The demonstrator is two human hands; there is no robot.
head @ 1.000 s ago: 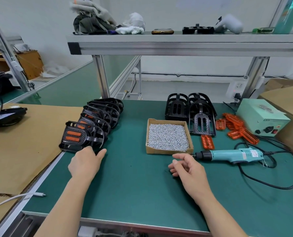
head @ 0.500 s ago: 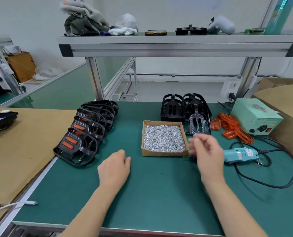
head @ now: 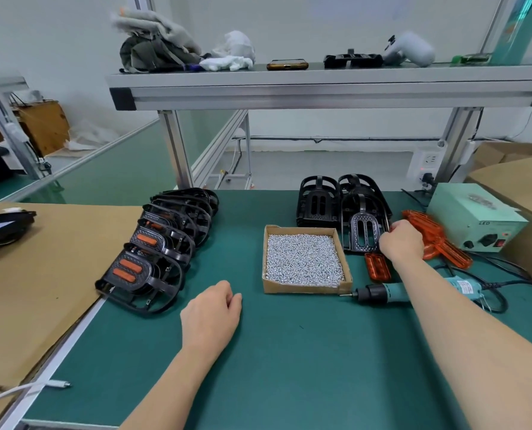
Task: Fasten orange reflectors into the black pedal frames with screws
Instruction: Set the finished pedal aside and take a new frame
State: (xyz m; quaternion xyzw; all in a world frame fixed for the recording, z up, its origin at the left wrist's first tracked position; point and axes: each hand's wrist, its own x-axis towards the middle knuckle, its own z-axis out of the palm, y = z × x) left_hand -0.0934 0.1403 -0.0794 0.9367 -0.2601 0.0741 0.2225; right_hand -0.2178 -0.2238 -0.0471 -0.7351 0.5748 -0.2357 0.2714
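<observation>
The right hand (head: pixel 401 242) reaches the right rim of a black pedal frame (head: pixel 365 232), fingers curled out of sight; whether the grip has closed on anything cannot be told. The frame's two slots run away from the person, as does the single orange reflector (head: pixel 378 267) just in front of it. The left hand (head: pixel 212 315) rests loosely curled and empty on the green bench (head: pixel 289 367); the electric screwdriver (head: pixel 392 293) points left

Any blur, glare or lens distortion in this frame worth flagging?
Head view: soft, even light, no harsh glare; head view: wide-angle lens splays the shelf posts outward; head view: right hand and orange reflectors beside it slightly smeared, screws stay sharp.
</observation>
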